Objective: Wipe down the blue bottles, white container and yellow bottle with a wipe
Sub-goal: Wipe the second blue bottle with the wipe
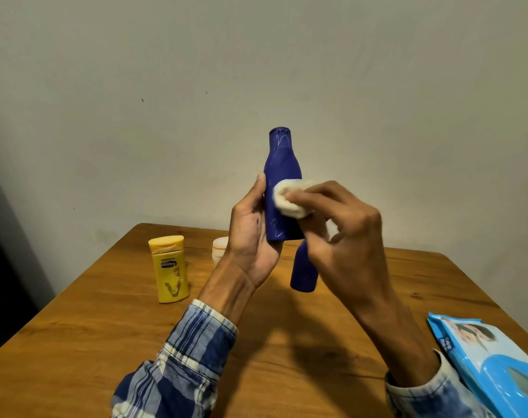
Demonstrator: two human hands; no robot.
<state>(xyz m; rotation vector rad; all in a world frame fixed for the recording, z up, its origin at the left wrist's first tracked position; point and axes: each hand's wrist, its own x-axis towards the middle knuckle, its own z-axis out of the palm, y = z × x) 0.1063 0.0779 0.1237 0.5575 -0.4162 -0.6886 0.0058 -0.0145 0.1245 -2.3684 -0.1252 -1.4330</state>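
Note:
My left hand [250,236] grips a blue bottle [282,164] round its lower body and holds it upright above the table. My right hand [344,236] pinches a bunched white wipe [289,199] and presses it against the middle of that bottle. A second blue bottle [303,273] stands on the table just behind, half hidden by my right hand. The yellow bottle [169,270] stands upside down on its cap at the left. Only an edge of the white container [219,248] shows behind my left hand.
A wooden table [90,327] carries everything. A blue pack of wipes [491,363] lies at the table's right front edge. A plain wall rises close behind the table.

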